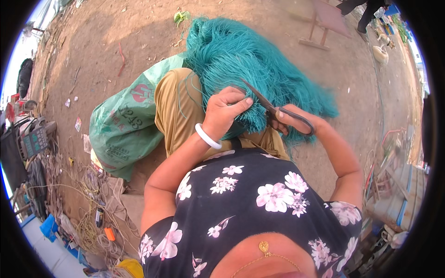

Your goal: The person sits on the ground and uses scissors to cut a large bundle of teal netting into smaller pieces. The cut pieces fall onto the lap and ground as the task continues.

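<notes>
A large bundle of teal cord strands (236, 52) lies across my lap and spreads onto the ground to the right. Its cut ends form a dense tuft near my waist. My left hand (227, 106) grips strands at the near end of the bundle, thumb and fingers pinched together. In my right hand (292, 118) is a pair of dark metal scissors (262, 99), the thumb by the handle loop. The blades are close together and point up and left over the strands, just right of my left fingers. The exact strands in my left grip are hidden.
A green woven sack (128, 114) bearing writing lies left of my knee. Tangled rope (90, 222) is on the ground at lower left. A wooden stool (326, 21) and a person's legs (366, 14) are at upper right, near a pale animal (380, 55).
</notes>
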